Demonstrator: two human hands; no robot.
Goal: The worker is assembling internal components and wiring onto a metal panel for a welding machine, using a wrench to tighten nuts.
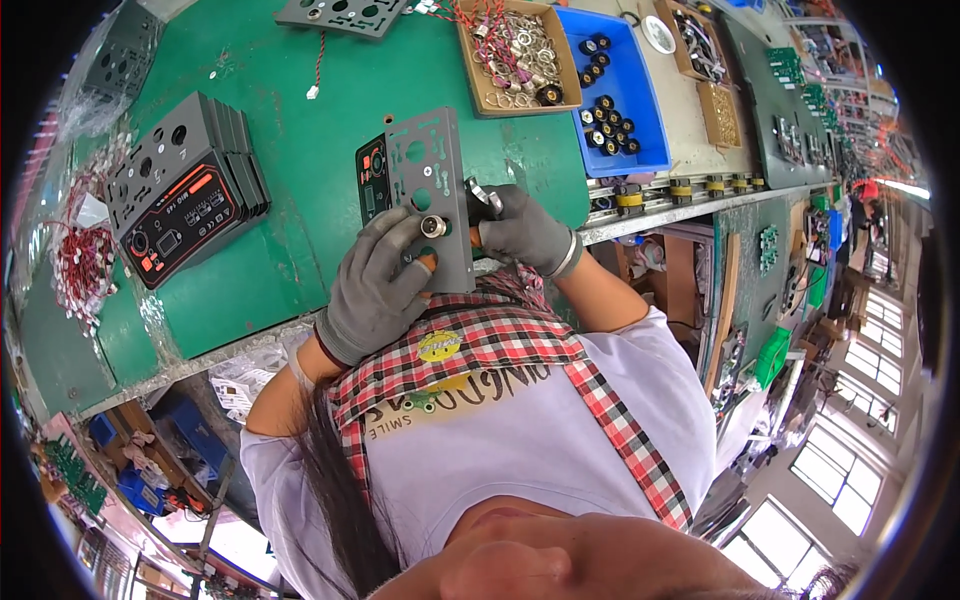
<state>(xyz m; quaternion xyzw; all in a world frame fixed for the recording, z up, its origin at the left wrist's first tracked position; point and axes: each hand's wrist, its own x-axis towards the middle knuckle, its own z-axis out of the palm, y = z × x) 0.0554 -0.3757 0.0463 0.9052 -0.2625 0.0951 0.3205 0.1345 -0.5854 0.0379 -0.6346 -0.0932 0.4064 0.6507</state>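
A grey metal panel (pixel 440 160) with round cut-outs stands on edge in front of my body, its dark printed face turned left. My gloved left hand (pixel 375 285) grips its lower part. A round silver threaded connector (pixel 432 227) sits in the panel beside those fingers. On the panel's other side, my gloved right hand (pixel 525 232) is closed round a shiny metal tool (pixel 482 197), its end close against the panel. That tool's exact kind is partly hidden by the fingers.
Stacked printed panels (pixel 190 200) stand on the green table (pixel 290 150) at left, beside bundled red wires (pixel 85 265). Another panel (pixel 345 14) lies at the back. A cardboard box (pixel 472 70) holds rings and wired parts; a blue bin (pixel 650 125) holds black round parts.
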